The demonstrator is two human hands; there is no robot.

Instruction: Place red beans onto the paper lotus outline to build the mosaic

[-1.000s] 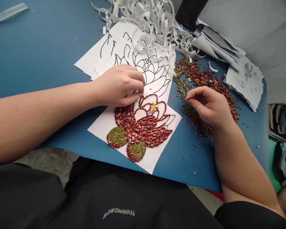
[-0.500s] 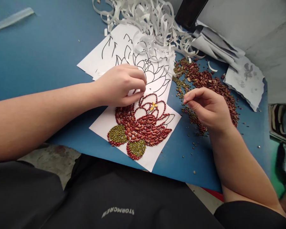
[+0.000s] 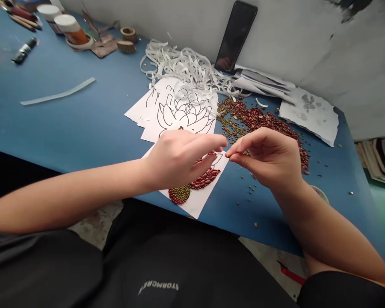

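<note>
My left hand [image 3: 186,156] hovers over the bean-covered flower picture [image 3: 205,177], its thumb and fingers apart with nothing visible between them. It hides most of the picture; red beans and a round patch of green beans [image 3: 180,193] show below it. To the right, my right hand [image 3: 266,156] pinches thumb and forefinger together near the picture's right corner, and something small and reddish, perhaps a bean, is at the fingertips. Behind my hands lies a sheet with a printed lotus outline [image 3: 186,115]. A pile of loose red and green beans [image 3: 266,122] spreads beyond my right hand.
Curled white paper strips [image 3: 182,64] lie behind the printed sheet. A black phone [image 3: 235,36] leans on the wall beside folded papers [image 3: 309,113]. White-lidded jars [image 3: 71,31], a dark marker [image 3: 25,50] and a pale strip [image 3: 58,93] sit at the left.
The view has shifted, showing more of the table's back. My left hand has moved right over the picture and its fingers have spread. My right hand has come close to it.
</note>
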